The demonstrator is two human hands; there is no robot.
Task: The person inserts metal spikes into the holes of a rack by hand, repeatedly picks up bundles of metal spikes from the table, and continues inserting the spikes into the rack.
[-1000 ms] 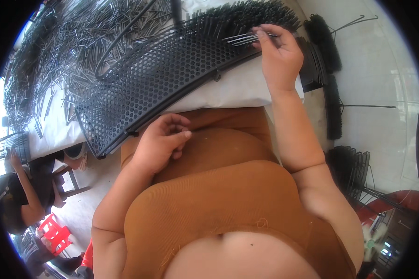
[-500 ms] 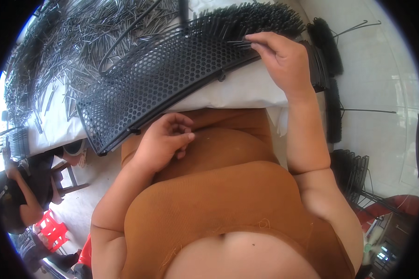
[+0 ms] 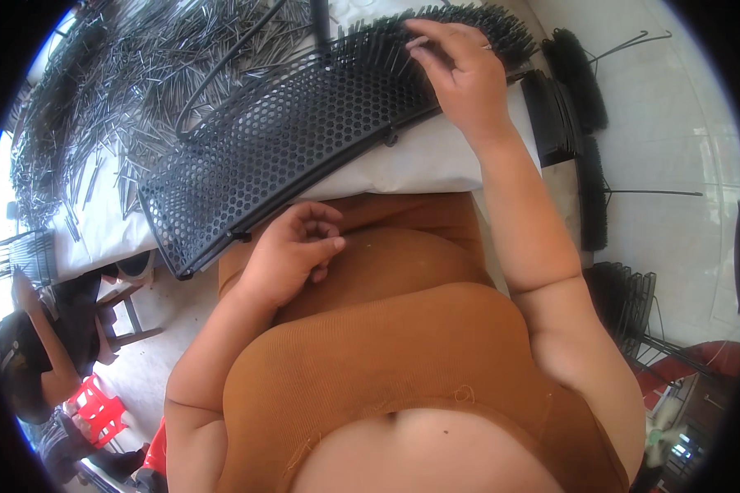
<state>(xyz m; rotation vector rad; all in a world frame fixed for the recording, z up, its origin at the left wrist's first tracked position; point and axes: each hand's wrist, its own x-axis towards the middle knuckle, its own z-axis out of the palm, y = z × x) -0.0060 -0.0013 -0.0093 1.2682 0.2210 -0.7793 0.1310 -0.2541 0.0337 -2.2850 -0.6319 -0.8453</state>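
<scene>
Perforated black panel (image 3: 279, 135), one, the landmark: set slantwise on your white-covered desk (image 3: 444, 160), its near-left corner reaching past the desk's front edge, perhaps so that the long near rim falls within easy reach. Black rods (image 3: 514, 33), many: massed bristle-like at the panel's right end; the remaining mesh shows bare holes. Loose rods (image 3: 164, 66), a large grey and dark heap: beyond the panel's far-left side, probably put there to be at hand without covering the mesh. Your right hand (image 3: 473, 86): over the panel's right end, beside the massed rods, thumb and fingers bent toward one another; I cannot tell whether a rod sits between them. Your left hand (image 3: 284, 255): short of the panel's near rim, above your lap, fingers loosely curled, nothing visible in it; likely parked so as to leave the mesh unobstructed. Edges and room: a bare white strip of desk follows the panel's near rim, giving your right forearm a way in; a small dark fitting (image 3: 390, 135) juts from that rim toward you; a black stack (image 3: 555, 119) just beyond the panel's right end narrows movement there; a dark post (image 3: 320, 29) at the far rim calls for care in any sweep toward the heap.
</scene>
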